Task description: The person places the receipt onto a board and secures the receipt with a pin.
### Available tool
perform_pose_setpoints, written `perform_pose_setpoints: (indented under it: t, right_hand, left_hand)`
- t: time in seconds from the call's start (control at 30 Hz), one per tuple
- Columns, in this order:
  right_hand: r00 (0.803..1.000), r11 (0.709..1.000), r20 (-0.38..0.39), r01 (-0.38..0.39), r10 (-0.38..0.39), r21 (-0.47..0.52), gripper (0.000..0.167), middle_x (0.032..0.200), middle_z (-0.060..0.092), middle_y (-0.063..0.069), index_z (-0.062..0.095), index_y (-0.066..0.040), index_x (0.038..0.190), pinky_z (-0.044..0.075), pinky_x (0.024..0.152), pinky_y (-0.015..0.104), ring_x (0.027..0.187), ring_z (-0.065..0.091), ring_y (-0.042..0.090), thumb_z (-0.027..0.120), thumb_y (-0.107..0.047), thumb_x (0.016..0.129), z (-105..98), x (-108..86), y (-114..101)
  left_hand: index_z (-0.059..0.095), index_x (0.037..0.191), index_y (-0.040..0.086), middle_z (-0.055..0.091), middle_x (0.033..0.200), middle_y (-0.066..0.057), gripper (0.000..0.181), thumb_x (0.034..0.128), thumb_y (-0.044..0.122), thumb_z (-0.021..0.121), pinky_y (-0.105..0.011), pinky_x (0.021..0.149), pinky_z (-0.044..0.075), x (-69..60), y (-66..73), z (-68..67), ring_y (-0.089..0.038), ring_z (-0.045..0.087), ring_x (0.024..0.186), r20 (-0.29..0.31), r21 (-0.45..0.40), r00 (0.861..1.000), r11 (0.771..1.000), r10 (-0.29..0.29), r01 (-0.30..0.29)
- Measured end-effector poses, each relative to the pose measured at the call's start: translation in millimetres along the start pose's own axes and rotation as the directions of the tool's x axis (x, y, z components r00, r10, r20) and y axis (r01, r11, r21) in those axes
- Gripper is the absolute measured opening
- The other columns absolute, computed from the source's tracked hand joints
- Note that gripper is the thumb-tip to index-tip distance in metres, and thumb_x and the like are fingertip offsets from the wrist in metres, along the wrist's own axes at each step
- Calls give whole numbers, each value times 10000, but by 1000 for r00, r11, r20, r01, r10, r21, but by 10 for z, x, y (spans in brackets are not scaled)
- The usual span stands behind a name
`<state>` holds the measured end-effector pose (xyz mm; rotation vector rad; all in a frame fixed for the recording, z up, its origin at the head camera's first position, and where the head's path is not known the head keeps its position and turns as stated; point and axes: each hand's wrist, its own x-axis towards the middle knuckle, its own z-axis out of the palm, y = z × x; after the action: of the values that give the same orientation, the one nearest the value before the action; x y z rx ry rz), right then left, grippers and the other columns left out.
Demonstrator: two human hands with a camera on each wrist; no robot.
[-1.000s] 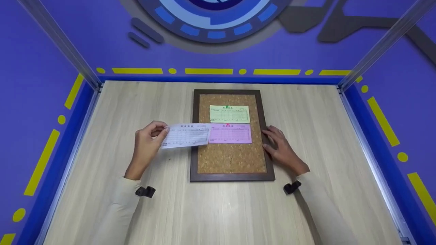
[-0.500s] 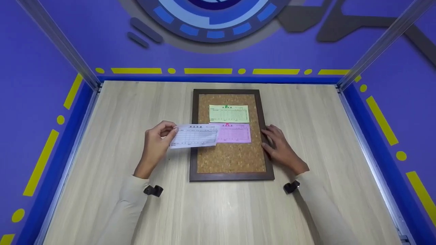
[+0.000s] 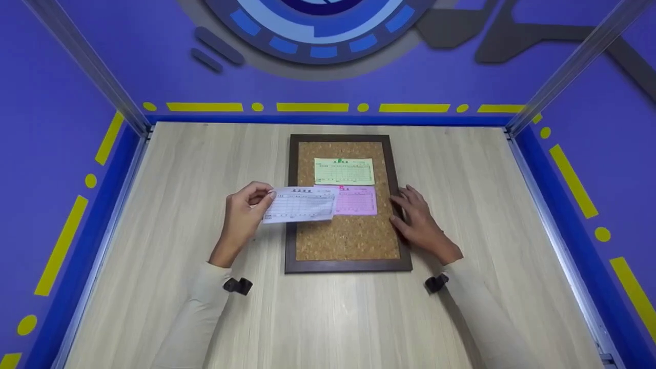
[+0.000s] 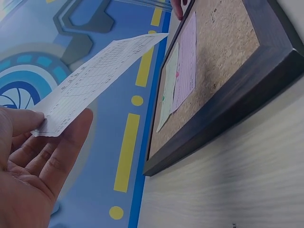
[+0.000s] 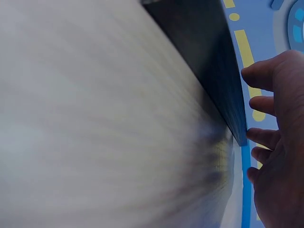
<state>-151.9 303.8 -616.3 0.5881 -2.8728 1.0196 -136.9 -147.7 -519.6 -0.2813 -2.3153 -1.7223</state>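
My left hand (image 3: 245, 218) pinches a white printed form slip (image 3: 302, 205) by its left end, thumb on top. The slip hangs over the left frame edge of the corkboard (image 3: 348, 241), and in the left wrist view it is raised off the cork. It hides the left part of a pink slip (image 3: 359, 201), which bears a red pin (image 3: 342, 187). Above that, a green slip (image 3: 344, 173) carries a green pin (image 3: 340, 160). My right hand (image 3: 420, 225) rests its loosely bent fingertips at the board's right frame edge; exact contact is hard to tell.
The dark-framed board lies on a pale wood table (image 3: 338, 318). Blue panels with yellow markings (image 3: 312, 107) enclose the back and both sides. Metal posts (image 3: 579, 66) stand at the rear corners. A black wrist camera (image 3: 238, 286) sits at the left cuff.
My left hand has moved right with the white slip, which now covers more of the board and the pink slip's left part. The right hand stays at the frame edge, nearly unmoved.
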Motion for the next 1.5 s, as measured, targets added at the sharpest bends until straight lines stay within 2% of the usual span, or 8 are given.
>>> perform_pose_setpoints:
  t: [0.27,0.63,0.93,1.1,1.27,1.5]
  right_hand:
    - [1000,1000,-7,1,-1,-10,497,1690,416,263,615,-12,1520,173,1289,723,1650,214,464,728,-194,1071,8,-14,-46]
    - [988,988,-57,146,-142,58,447,1614,491,314,662,58,1439,217,1268,731,1618,262,520,766,-103,1035,22,-13,-262]
    - [983,979,-55,181,-176,97,419,1604,511,305,679,52,1425,219,1282,715,1630,256,501,755,-109,1045,68,31,-461]
    - [976,968,-60,215,-209,130,415,1610,497,320,673,76,1414,209,1284,721,1609,268,541,749,-99,1045,96,63,-549]
    - [973,963,-56,229,-223,143,435,1635,499,270,675,57,1431,225,1285,707,1588,297,563,754,-141,1053,128,86,-624]
    - [973,958,-46,232,-227,170,463,1669,492,201,647,7,1491,244,1285,699,1606,294,523,728,-192,1081,158,97,-720]
  left_hand:
    - [782,1049,-29,804,965,-160,48,1004,-31,764,-163,744,581,21,-12,81,-276,776,840,-1,-20,1000,1000,17,-17]
    - [775,1052,-44,793,966,-166,49,1012,-20,757,-175,740,583,27,18,151,-265,765,849,11,-53,1000,999,-4,4]
    - [776,1054,-45,794,970,-174,53,1006,-28,762,-177,753,589,35,24,241,-283,773,863,20,-90,1000,996,-5,7]
    - [774,1055,-44,795,976,-162,53,1006,-32,757,-188,766,593,56,46,304,-266,769,859,33,-99,999,995,12,-9]
    - [769,1052,-42,791,973,-154,47,1009,-32,751,-196,763,596,66,80,370,-262,768,861,49,-111,999,994,24,-19]
    - [775,1069,-19,791,989,-122,55,1018,-5,761,-203,774,602,77,109,446,-232,766,872,70,-111,997,994,25,-18]
